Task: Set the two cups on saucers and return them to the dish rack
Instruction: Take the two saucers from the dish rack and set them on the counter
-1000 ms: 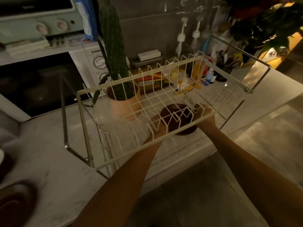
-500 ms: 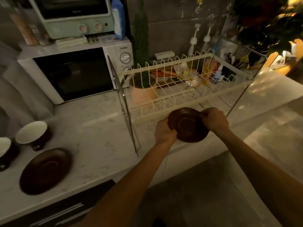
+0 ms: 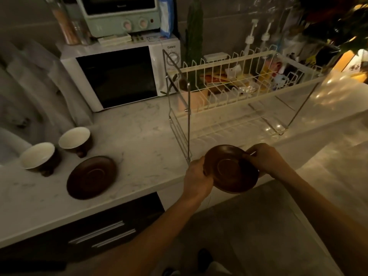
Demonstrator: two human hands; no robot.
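Observation:
I hold a brown saucer [image 3: 231, 169] level over the counter's front edge, my left hand [image 3: 197, 177] gripping its left rim and my right hand [image 3: 263, 160] its right rim. A second brown saucer [image 3: 91, 177] lies flat on the marble counter at the left. Two cups, dark outside and white inside, stand upright beyond it: one cup [image 3: 75, 139] nearer the middle, the other cup [image 3: 38, 157] further left. The cream wire dish rack [image 3: 235, 84] stands on a metal frame behind my hands, its upper tier holding no dishes.
A white microwave [image 3: 121, 76] with a green toaster oven [image 3: 119, 14] on top stands at the back. A potted cactus [image 3: 192, 56], pump bottles [image 3: 251, 39] and clutter sit behind the rack. The marble counter [image 3: 139, 140] drops off to a grey floor below my arms.
The saucer has come out from under the rack's wires toward me, to the counter's front edge. The view swung left and back, bringing the cups and second saucer into sight.

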